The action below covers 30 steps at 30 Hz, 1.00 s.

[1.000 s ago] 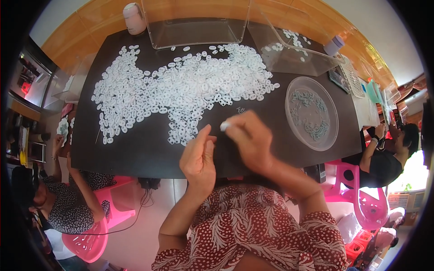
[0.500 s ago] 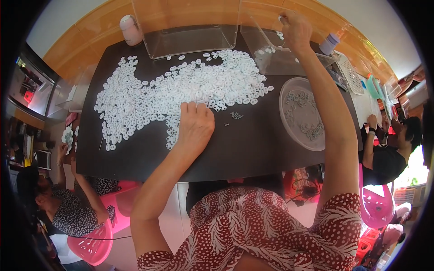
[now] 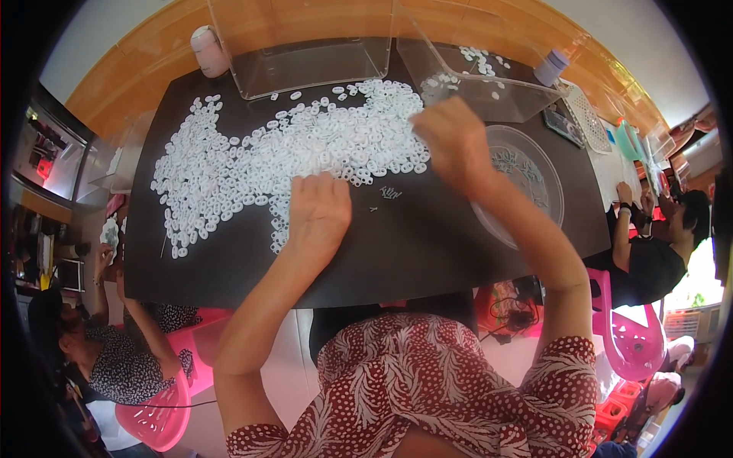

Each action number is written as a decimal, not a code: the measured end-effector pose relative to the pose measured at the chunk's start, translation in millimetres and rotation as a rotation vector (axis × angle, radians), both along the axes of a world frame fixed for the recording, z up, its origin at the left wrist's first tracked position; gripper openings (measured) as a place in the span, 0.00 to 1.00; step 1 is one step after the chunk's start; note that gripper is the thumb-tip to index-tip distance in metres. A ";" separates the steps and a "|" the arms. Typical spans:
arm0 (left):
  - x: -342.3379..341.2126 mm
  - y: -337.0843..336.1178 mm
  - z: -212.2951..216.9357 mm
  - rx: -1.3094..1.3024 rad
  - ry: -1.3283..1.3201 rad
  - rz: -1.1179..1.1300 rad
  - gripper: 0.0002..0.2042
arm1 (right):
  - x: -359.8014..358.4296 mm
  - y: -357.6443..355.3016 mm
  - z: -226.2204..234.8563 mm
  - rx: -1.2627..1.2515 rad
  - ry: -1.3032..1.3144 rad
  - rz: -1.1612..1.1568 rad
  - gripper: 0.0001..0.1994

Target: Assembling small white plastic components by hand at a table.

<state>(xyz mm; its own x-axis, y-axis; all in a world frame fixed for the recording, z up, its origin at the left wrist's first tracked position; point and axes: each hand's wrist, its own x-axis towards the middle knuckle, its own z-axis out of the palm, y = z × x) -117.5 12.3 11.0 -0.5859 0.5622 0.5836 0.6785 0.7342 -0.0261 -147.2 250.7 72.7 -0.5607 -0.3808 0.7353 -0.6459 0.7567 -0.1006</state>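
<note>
Logging near to far: dark desk (image 3: 427, 263) between front edge and screws (image 3: 391, 192), my open room. Left grip (image 3: 319, 217) curled at the near edge of the white pile (image 3: 305, 145); right grip (image 3: 454, 145) blurred between pile and tub (image 3: 551, 220); cannot tell whether either holds anything. Beyond, few pieces (image 3: 482, 62) in the bin (image 3: 500, 105), walls bounding reach. Judged early; most remain.
</note>
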 end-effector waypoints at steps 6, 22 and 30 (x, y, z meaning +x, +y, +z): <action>31.6 -4.2 5.9 0.814 -0.731 0.160 0.03 | 53.8 -42.4 -29.8 -0.272 -0.337 0.148 0.04; 77.0 7.2 -1.3 1.413 -1.098 -0.021 0.06 | 79.3 -71.6 -31.5 -0.550 -0.900 0.172 0.03; 95.5 5.3 -5.4 1.495 -1.137 -0.083 0.06 | 21.3 -89.8 -59.8 -0.093 -0.315 0.090 0.05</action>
